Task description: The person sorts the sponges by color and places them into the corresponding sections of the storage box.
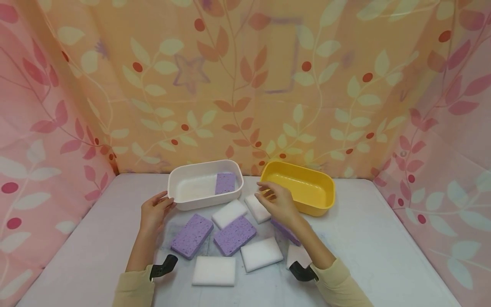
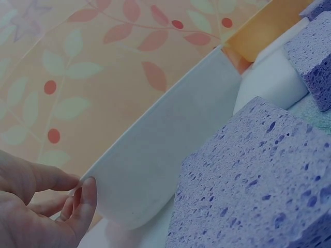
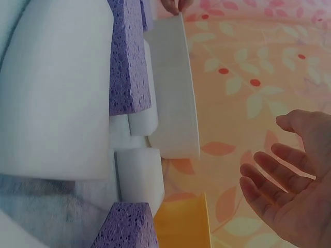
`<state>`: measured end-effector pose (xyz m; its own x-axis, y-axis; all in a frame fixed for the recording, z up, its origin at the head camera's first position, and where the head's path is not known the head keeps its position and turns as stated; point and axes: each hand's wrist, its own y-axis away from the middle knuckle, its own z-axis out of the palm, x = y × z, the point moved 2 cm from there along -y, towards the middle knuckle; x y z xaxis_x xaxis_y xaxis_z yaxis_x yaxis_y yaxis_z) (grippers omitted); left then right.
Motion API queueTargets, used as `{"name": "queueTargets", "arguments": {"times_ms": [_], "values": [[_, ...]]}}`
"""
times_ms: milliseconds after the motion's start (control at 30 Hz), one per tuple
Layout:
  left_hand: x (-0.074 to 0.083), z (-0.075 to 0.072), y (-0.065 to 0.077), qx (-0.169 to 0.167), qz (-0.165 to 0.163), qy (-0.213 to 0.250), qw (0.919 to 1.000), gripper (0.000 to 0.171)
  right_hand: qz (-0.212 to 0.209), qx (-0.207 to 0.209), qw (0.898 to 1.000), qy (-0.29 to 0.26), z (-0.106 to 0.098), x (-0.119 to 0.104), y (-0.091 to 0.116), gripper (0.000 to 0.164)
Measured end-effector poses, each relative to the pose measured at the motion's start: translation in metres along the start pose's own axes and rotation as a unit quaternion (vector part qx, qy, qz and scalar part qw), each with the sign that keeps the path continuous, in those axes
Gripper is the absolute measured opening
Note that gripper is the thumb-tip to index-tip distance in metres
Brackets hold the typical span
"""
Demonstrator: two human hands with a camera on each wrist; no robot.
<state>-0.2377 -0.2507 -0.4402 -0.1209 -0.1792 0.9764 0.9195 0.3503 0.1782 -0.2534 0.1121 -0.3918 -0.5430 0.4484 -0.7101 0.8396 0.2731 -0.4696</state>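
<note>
My left hand (image 1: 152, 213) pinches the near left corner of a white plastic bin (image 1: 207, 203) between thumb and fingers, as the left wrist view shows. Inside that bin, at its right end, lies a purple sponge (image 1: 225, 183). My right hand (image 1: 281, 205) is raised with loosely bent fingers, holding nothing, in front of a yellow bin (image 1: 314, 209). Below the hands lie more purple sponges, one at left (image 1: 192, 236) and one in the middle (image 1: 235, 235), among several white sponges (image 1: 262, 254). A third purple sponge (image 1: 284, 232) is partly hidden by the right forearm.
Both bins stand at the back of a table (image 1: 88, 247) with a pale cover. A leaf-patterned curtain (image 1: 238, 85) hangs close behind them and along both sides. One white sponge (image 1: 213, 271) lies nearest the front, between the forearms.
</note>
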Motion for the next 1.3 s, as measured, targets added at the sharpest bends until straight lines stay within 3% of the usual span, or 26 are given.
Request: {"name": "queueTargets", "arguments": {"times_ms": [200, 500, 1033, 1300], "values": [[-0.001, 0.000, -0.001, 0.001, -0.003, 0.000, 1.0000, 0.058, -0.005, 0.009, 1.000, 0.009, -0.008, 0.005, 0.005, 0.029], [0.001, 0.001, 0.001, -0.002, -0.002, 0.004, 1.0000, 0.058, 0.035, 0.004, 0.999, 0.011, -0.023, 0.011, 0.017, 0.032], [-0.002, 0.000, -0.001, 0.001, -0.009, 0.009, 0.9999, 0.059, 0.060, -0.001, 0.998, 0.013, -0.042, 0.025, 0.036, 0.035], [-0.003, -0.001, -0.001, -0.002, 0.003, 0.005, 1.0000, 0.058, 0.070, 0.003, 0.997, 0.024, -0.047, 0.032, 0.043, 0.036]]}}
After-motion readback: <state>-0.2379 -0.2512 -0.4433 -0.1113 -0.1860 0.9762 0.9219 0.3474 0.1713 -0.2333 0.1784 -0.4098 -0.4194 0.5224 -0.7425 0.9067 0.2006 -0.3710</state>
